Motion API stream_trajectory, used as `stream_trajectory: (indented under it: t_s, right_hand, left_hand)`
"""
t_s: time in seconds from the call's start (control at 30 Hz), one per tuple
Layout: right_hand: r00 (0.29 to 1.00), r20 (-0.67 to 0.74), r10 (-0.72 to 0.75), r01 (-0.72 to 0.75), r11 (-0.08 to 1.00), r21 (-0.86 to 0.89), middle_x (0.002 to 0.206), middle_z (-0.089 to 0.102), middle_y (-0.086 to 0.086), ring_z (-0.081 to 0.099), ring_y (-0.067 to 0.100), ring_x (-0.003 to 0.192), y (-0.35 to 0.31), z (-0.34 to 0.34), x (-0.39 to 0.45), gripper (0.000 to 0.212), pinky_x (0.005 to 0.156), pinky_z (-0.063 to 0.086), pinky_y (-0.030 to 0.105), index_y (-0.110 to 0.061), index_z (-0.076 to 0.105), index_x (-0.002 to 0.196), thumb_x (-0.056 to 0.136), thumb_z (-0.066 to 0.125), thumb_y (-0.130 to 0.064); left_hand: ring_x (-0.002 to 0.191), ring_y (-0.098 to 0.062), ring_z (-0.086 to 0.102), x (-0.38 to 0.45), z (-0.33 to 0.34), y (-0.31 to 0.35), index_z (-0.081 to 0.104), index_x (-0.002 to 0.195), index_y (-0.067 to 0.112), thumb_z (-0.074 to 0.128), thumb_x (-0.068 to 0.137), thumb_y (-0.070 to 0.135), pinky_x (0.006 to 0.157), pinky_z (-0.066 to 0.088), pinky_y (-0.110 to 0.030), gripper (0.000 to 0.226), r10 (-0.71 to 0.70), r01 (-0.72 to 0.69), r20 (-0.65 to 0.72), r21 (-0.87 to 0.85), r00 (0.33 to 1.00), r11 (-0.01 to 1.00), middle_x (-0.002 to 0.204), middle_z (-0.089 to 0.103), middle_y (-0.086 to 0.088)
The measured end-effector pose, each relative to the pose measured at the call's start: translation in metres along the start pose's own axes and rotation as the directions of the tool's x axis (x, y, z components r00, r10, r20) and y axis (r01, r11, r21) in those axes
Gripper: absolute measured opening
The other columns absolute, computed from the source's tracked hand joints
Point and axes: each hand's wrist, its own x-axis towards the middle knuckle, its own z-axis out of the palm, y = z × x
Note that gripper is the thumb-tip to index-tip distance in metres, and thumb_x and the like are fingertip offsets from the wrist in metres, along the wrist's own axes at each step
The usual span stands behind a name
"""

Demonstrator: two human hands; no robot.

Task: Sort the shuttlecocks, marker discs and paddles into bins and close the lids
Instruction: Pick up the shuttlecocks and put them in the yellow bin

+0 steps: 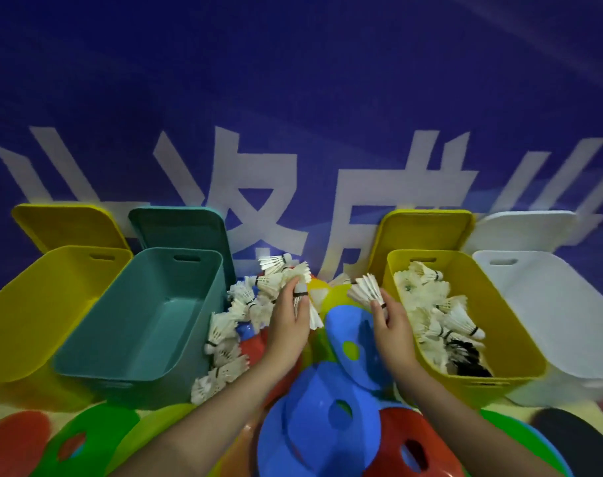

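White shuttlecock [363,290] pinched in my right hand [393,321], feathers fanned up-left, cork hidden by the fingers, just beside the yellow bin [520,325]. Left hand [289,315] grips another shuttlecock [301,297] from the pile [234,325], long axis roughly upright. Marker discs [313,418] are cut off at the bottom edge; no paddle I can make out.

Both forearms bare, extended forward and converging toward centre. Left hand [289,318] palm down, fingers curled round a shuttlecock [301,287]. Right hand [391,321] palm turned inward, thumb and fingers pinching a second shuttlecock [365,287] at its base. Hands near each other, not touching.
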Motion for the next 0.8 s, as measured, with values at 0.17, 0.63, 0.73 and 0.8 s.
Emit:
stream_trajectory:
  t_s: [0.17,0.63,0.73,0.8]
  right_hand:
    - [0.982,-0.164,0.091,-0.126,0.968,-0.218,0.116,0.056,0.013,0.050,0.027,0.114,0.050,-0.101,0.033,0.047,0.090,0.037,0.032,-0.009,0.044,0.141,0.099,0.045,-0.031]
    - [0.857,0.401,0.323,0.287,0.348,-0.893,0.092,0.064,0.006,0.061,0.026,0.100,0.140,-0.187,0.075,0.026,0.069,0.041,0.030,-0.017,0.058,0.087,0.093,0.050,-0.041]
    - [0.894,0.385,0.228,0.281,0.383,-0.880,0.100,0.062,0.006,0.049,0.024,0.110,0.144,-0.195,0.076,0.046,0.081,0.044,0.034,-0.013,0.066,0.097,0.092,0.045,-0.054]
    - [0.937,0.350,0.007,0.312,0.437,-0.844,0.107,0.062,0.002,0.048,0.024,0.113,0.148,-0.205,0.077,0.048,0.088,0.041,0.036,-0.017,0.067,0.103,0.091,0.042,-0.057]
  left_hand:
    - [0.119,-0.006,0.048,0.004,0.088,0.037,0.045,0.135,0.022,0.047,0.098,0.021,0.092,0.039,-0.010,0.037,0.002,0.005,0.156,-0.049,0.988,0.999,0.132,0.050,0.007]
    - [0.121,0.001,0.038,-0.011,0.212,0.062,0.040,0.139,0.027,0.046,0.100,0.022,0.085,0.032,-0.006,0.040,-0.060,0.072,0.267,-0.033,0.962,0.997,0.140,0.042,0.010]
    - [0.119,0.002,0.037,-0.010,0.221,0.061,0.039,0.139,0.026,0.046,0.100,0.023,0.083,0.032,-0.005,0.040,-0.052,0.059,0.257,-0.019,0.965,0.998,0.135,0.041,0.013]
    - [0.119,-0.002,0.040,-0.007,0.228,0.061,0.040,0.139,0.027,0.047,0.099,0.024,0.086,0.035,-0.015,0.040,-0.060,0.061,0.236,0.002,0.970,0.998,0.131,0.043,0.013]
